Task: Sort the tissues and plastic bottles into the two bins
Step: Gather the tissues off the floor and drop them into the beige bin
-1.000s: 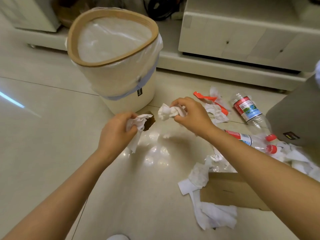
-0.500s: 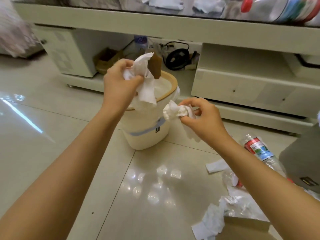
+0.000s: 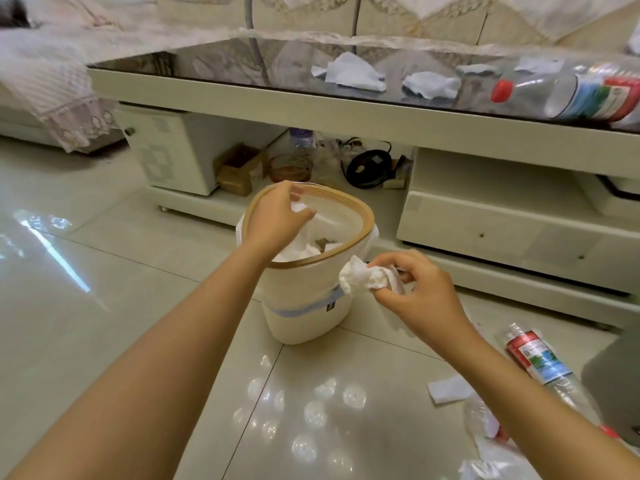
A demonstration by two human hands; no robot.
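Tissues (image 3: 301, 252) lie crumpled inside the white bin (image 3: 304, 306), a tan-rimmed pail lined with a clear bag, together with a small brown scrap (image 3: 321, 242). A person's left hand (image 3: 277, 216) hangs over the bin's mouth, its fingers (image 3: 298, 194) loosely curled around a last bit of white tissue (image 3: 300, 210) at the fingertips. The right hand (image 3: 420, 292), just beside the bin's right edge and outside it, pinches a crumpled tissue wad (image 3: 362, 277) between thumb and fingers. On the tiled floor (image 3: 104, 306) to the right lie a plastic bottle (image 3: 540, 358) with a red and blue label, a flat tissue (image 3: 448, 389) and crinkled clear plastic (image 3: 491, 441). A grey bin (image 3: 613, 382) is partly visible at the right edge; its contents cannot be seen. On the glass-topped counter (image 3: 242, 84) behind rest two more tissues (image 3: 349, 72) and a red-capped bottle (image 3: 568, 91).
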